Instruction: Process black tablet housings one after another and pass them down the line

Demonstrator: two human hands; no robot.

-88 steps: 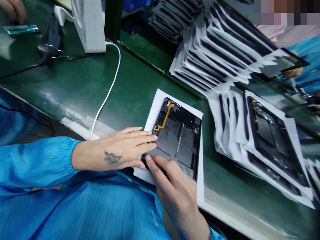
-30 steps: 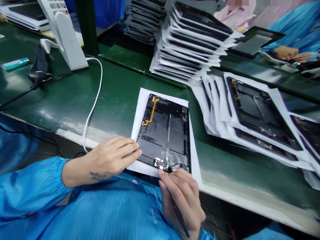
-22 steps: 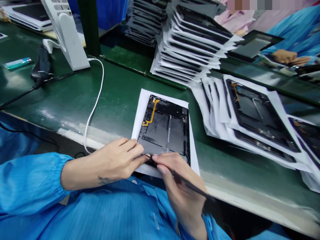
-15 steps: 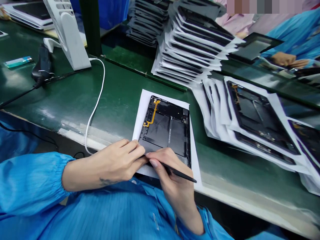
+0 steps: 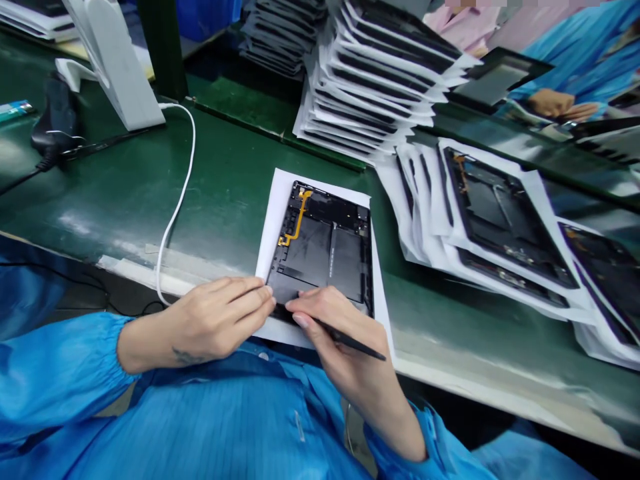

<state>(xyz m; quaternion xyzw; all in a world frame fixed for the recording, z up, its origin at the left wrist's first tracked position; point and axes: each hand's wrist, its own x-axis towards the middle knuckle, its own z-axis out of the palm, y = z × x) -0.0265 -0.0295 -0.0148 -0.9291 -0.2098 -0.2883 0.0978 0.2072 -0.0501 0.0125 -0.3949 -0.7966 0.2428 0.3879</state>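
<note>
An opened tablet (image 5: 315, 253) lies on a white paper sheet (image 5: 270, 200), its dark inside facing up with an orange flex cable (image 5: 299, 223) along the left side. At the tablet's lower left corner is my left hand (image 5: 215, 317), fingers drawn together and thumb hidden; whether anything is pinched there cannot be made out. My right hand (image 5: 345, 333) grips a slim black pen-like tool (image 5: 357, 345) over the tablet's near edge. The tool's rear end points right, toward me; its working tip is covered by my fingers.
Behind stands a tall stack of paper-separated panels (image 5: 370, 87). Further opened tablets (image 5: 510, 213) lie on paper at the right. A white stand (image 5: 117, 73), its white cable (image 5: 185, 180) and a black handheld device (image 5: 55, 120) are on the left. Across the bench, another person's hands (image 5: 560, 105) show.
My left hand has drawn left, away from my right fingertips, and its fingers have straightened somewhat. My right hand keeps the tool at the near edge. The whole view has shifted slightly.
</note>
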